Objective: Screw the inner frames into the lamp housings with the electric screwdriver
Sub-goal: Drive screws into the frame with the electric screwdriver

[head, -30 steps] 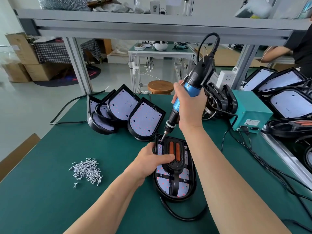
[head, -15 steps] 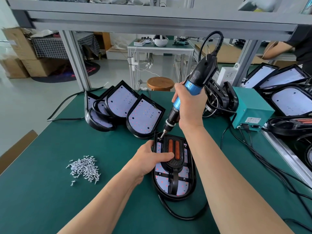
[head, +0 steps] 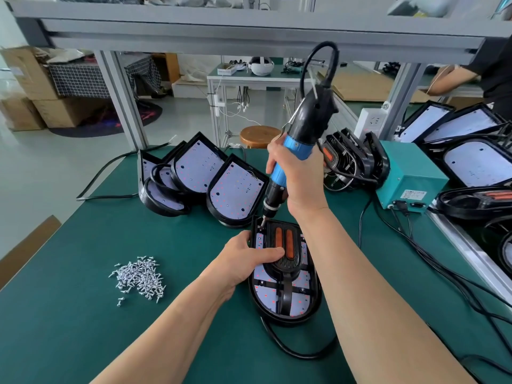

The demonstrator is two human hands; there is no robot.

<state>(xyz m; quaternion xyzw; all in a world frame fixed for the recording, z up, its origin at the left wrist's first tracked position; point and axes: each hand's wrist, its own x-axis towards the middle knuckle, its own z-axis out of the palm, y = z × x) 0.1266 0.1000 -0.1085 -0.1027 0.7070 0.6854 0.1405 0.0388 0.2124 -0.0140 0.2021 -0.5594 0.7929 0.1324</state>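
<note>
Near edge of the green mat (head: 83,328): black cable (head: 291,353) loops out from the near end of the lamp housing (head: 314,303). Housing lies flat mid-mat, open side up, LED board visible inside. Inner frame (head: 286,289) sits in it, black, with two orange strips at its far end.

Left hand (head: 243,261) grips the housing at the left rim. Fingers are curled over the edge and the thumb is laid across the frame, tip at the near end of the orange strips. Well apart to the left is a loose pile of silver screws (head: 140,278).

Electric screwdriver (head: 302,139) is tilted, top leaning right and away. Bit tip is at the housing's far-left corner, just beyond the left fingers. Can't tell if a screw is on the bit, too small. Right hand (head: 300,176) is wrapped round the blue barrel, fingers closed on it. Black upper body and cord stick up above the fist.

Beyond, left: bare housings (head: 235,195) leaning on each other, LED boards facing the camera. Beyond, right: framed housings (head: 357,162) stood on edge, just left of a teal power box (head: 410,184) with leads running along the mat. More lamps (head: 476,167) on the right bench.

Far back: wooden stool (head: 259,135), small table (head: 241,79) with a white headset (head: 260,66), another person's arm (head: 448,79) far right.
</note>
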